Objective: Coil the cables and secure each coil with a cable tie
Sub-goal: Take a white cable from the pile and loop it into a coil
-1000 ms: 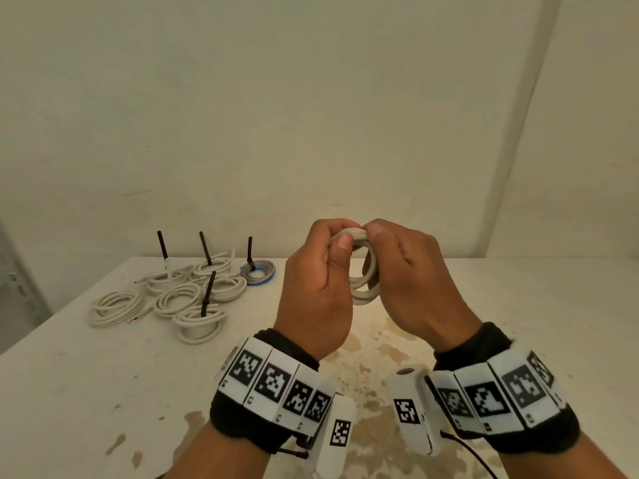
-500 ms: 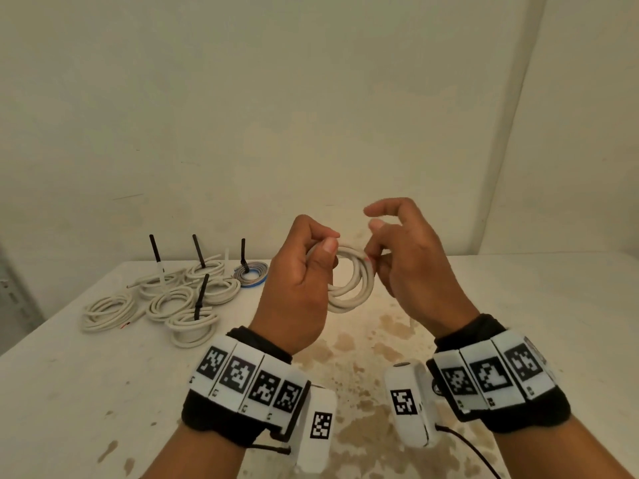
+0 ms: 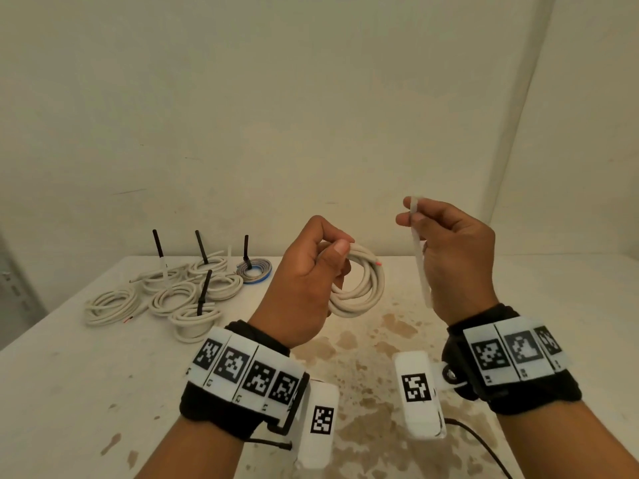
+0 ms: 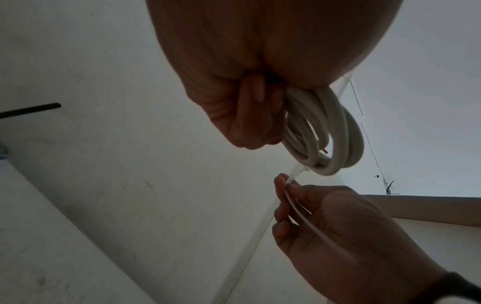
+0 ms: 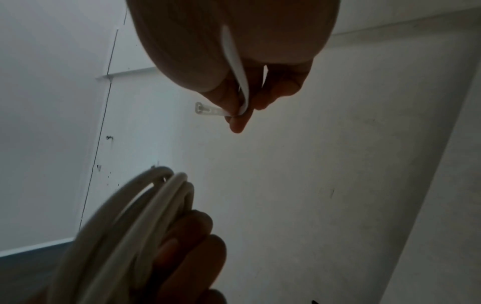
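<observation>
Now drawn apart: right hand (image 3: 456, 257) pinching limp white cable tie (image 3: 420, 261), left hand (image 3: 304, 281) gripping springy, seemingly light cable coil (image 3: 363, 288) at rim.

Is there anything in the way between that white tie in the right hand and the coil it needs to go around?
Nothing visible. The right hand pinches the white cable tie beside the coiled white cable, which the left hand grips. Only open air lies between them, and the coil's free side faces the tie.
</observation>
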